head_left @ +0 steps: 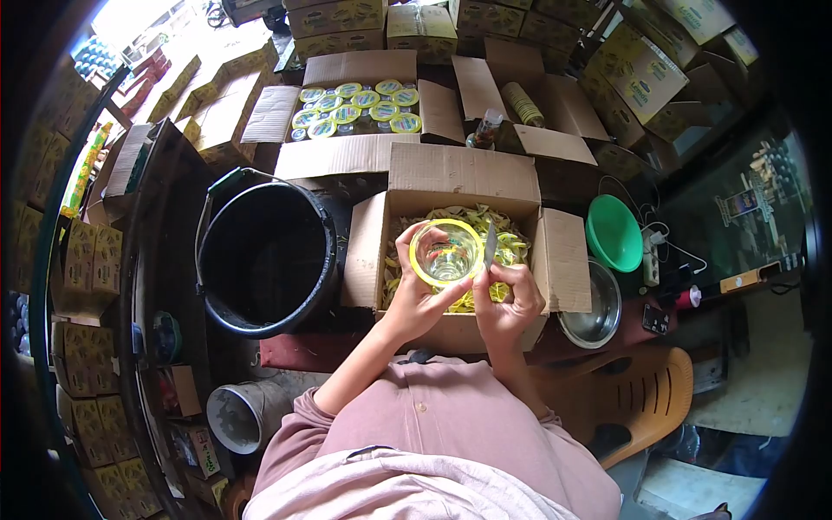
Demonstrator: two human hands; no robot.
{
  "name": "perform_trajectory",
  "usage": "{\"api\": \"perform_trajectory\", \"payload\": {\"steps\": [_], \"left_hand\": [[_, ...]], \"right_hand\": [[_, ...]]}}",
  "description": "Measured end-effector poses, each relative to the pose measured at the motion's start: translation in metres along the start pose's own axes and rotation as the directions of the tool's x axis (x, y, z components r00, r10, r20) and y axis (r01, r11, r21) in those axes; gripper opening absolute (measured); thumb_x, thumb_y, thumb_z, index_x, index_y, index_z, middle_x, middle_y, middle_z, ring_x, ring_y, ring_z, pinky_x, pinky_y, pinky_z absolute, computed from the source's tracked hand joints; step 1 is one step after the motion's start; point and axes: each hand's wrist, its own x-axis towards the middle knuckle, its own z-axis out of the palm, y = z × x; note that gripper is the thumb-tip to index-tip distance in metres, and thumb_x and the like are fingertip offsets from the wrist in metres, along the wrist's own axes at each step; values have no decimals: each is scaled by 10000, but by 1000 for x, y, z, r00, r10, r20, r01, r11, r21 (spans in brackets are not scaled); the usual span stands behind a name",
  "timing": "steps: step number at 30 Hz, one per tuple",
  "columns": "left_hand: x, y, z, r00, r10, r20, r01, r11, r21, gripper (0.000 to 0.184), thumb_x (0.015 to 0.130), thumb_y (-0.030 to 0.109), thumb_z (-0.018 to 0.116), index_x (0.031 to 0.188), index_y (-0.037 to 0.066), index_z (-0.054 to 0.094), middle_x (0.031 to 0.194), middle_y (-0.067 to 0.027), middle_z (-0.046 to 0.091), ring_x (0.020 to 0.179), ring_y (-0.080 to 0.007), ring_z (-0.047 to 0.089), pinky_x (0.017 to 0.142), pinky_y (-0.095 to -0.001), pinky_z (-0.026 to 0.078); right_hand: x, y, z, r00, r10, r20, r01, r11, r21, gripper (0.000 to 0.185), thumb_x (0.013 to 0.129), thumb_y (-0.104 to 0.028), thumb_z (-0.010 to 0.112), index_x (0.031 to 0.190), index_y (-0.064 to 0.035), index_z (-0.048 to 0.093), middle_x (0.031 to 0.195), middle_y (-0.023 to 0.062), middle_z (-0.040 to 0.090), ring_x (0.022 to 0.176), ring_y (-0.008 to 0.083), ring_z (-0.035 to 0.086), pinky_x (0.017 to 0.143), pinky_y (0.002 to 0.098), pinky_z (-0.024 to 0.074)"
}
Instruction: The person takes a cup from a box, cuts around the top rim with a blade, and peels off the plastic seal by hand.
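My left hand (416,299) is wrapped round a clear cup (449,260) with a yellow rim, its open mouth facing up toward me. In my right hand (510,303) is a small knife (491,241), blade pointing up, close beside the cup's right rim. Whether the blade touches the rim I cannot tell. Both hands are over an open cardboard box (464,172). Yellow strips and scraps (516,247) fill the box below them.
A big black bucket (328,260) stands left of the box. Behind is a carton (347,156) of cups with printed yellow lids. Another open carton (555,143) holds a stack of lids. To the right are a green basin (614,234) and a metal bowl (598,303).
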Motion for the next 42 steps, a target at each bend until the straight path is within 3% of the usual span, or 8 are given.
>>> {"api": "perform_trajectory", "payload": {"steps": [2,8,15,19,28,42], "left_hand": [[0,-4,1,1000,-12,3,13,998,-67,753,744,130,690,1285,53,172,1178,-103,308,1137,-203,376,967,-372,320],[0,-5,-3,999,-17,41,17,1000,7,666,756,147,678,1270,45,268,1216,-84,229,1137,-212,376,961,-383,331],[0,-4,-4,995,-25,100,25,1000,3,692,749,160,683,1280,42,254,1204,-87,230,1136,-209,377,961,-382,328],[1,-2,-3,995,-38,97,40,999,-16,703,745,161,686,1285,42,252,1211,-89,224,1141,-209,371,963,-377,324],[-1,-8,-6,993,-36,114,37,999,-2,673,742,160,691,1269,39,289,1225,-99,218,1162,-216,355,961,-372,332],[1,-4,-9,990,-54,128,57,998,-17,714,733,136,693,1282,41,246,1211,-89,254,1183,-212,352,976,-376,310]], "right_hand": [[-1,-5,-4,1000,27,10,-27,1000,-8,161,653,56,662,772,-17,583,666,70,581,556,141,574,516,241,455],[-1,-4,-2,1000,-5,-6,5,1000,3,166,649,48,662,767,-25,570,659,62,568,549,140,564,509,240,439],[9,3,-3,996,-89,28,91,993,-78,167,649,55,666,775,-13,580,667,69,574,562,142,568,515,239,441],[5,4,-5,998,65,23,-66,996,65,165,649,61,655,773,-29,593,661,66,577,551,148,573,518,250,448],[-1,2,-4,1000,11,10,-12,1000,26,152,663,54,653,765,-15,564,658,58,556,575,124,557,512,228,428],[0,-1,-7,996,74,42,-77,995,71,163,654,69,654,770,-8,570,668,66,566,581,130,562,525,236,440]]}}
